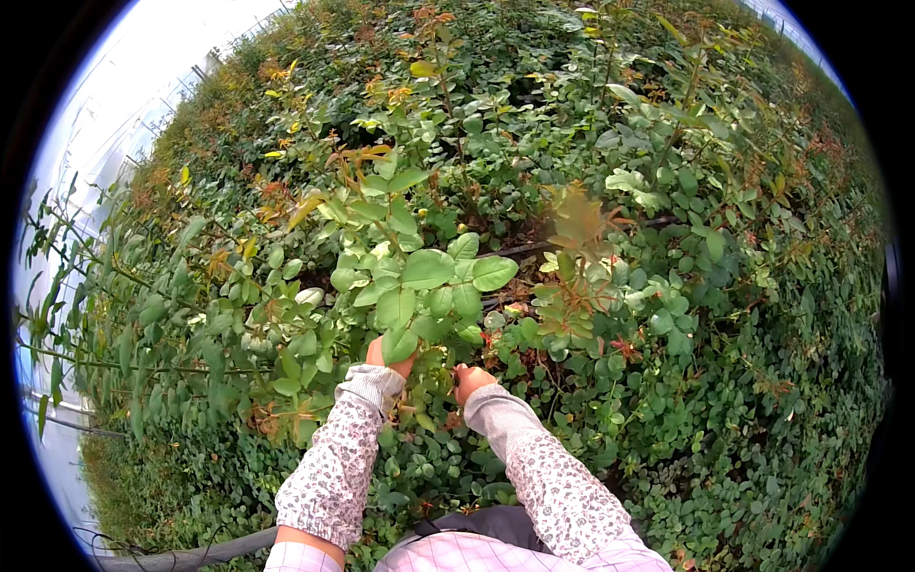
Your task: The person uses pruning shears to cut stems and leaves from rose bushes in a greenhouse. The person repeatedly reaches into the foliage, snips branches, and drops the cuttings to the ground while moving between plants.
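My left hand (390, 355) reaches into a leafy rose bush, its fingers mostly hidden behind broad green leaves (427, 269). Whether it grips a stem there cannot be made out. Just to the right, my right hand (474, 381) is curled, with a small dark object (456, 376) showing at its fingers; too little of it shows to name it. Between the hands are leaves and thin stems (431, 379). Both forearms wear patterned sleeves (336, 457) with grey knit cuffs.
Dense rose bushes (715, 400) surround me, with reddish young shoots (575, 300) close on the right. Long leafy stems (143, 365) stick out at left. A grey pole (193, 556) lies at lower left. Pale plastic sheeting (107, 129) rises beyond. A dark line (518, 249) runs through the foliage.
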### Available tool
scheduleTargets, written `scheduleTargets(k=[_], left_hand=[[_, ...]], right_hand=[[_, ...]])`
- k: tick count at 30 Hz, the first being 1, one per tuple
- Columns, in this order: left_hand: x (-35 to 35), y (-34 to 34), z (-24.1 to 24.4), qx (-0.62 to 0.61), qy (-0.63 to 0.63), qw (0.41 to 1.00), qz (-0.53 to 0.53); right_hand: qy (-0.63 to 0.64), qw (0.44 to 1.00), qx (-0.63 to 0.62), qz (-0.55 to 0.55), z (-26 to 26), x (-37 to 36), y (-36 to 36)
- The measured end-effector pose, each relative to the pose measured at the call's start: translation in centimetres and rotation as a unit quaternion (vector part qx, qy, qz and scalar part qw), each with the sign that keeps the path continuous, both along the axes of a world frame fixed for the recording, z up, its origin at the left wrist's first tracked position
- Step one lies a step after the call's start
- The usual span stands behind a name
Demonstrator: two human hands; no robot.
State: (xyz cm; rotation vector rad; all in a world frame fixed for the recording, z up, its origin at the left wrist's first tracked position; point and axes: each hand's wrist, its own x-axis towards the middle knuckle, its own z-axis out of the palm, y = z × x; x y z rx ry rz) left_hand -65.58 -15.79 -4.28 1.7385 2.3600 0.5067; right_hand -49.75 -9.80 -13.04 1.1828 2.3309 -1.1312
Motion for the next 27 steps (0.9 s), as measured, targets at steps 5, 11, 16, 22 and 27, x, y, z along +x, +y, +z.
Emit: scheduleTargets(k=[5,11,16,22,27], left_hand=[[-0.2,-4.1,2.1,0.149,-0.413,0.885,0.153],[7.5,-8.0,15.5,0.228,-0.124,0.966,0.006],[10.7,-5.1,23.8,0.357,-0.095,0.921,-0.125],[9.8,3.1,23.9,0.267,0.057,0.954,-0.123],[11.8,-1.5,20.8,0.151,-0.065,0.971,-0.175]], right_hand=[[0.089,0.994,-0.003,-0.059,3.3,3.6,-0.3],[0.178,0.947,-0.091,-0.253,4.5,15.5,-4.2],[0.115,0.929,-0.080,-0.344,0.9,23.5,-9.4],[0.115,0.935,-0.094,-0.321,4.6,24.1,-11.5],[0.144,0.916,-0.059,-0.371,5.1,25.6,-13.8]])
